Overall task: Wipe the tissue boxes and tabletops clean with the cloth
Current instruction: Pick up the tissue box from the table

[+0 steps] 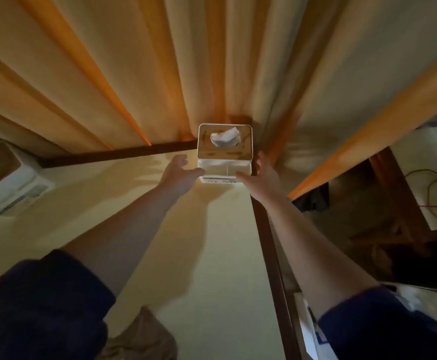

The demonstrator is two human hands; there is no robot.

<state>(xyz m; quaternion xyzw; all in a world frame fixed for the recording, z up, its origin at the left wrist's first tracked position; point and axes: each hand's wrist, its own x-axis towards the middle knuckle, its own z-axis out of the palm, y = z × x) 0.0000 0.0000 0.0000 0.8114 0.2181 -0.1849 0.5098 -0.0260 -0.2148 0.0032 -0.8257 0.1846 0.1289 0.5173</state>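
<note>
A white tissue box [224, 152] with a wooden lid and a tissue [224, 136] standing up from its slot is seen at the far right corner of a pale yellow table [212, 255], close against hanging orange curtains [134, 74]. The box is flanked by both hands: the left hand [179, 171] is held with relaxed, spread fingers at its left side, and the right hand [263, 174] with straight fingers at its right side; whether the walls are actually touched cannot be told, and nothing is gripped. The box is judged light and rigid, with smooth and perhaps slippery plastic walls, so it is best taken by its two opposite sides, with the loose lid and soft tissue spared. A second tissue box [6, 178] stands at the table's far left edge. The cloth is not made out with any certainty. The curtains crowd the box from behind, and the table's dark right edge [272, 255] lies just beside it, so a drop is possible.
</note>
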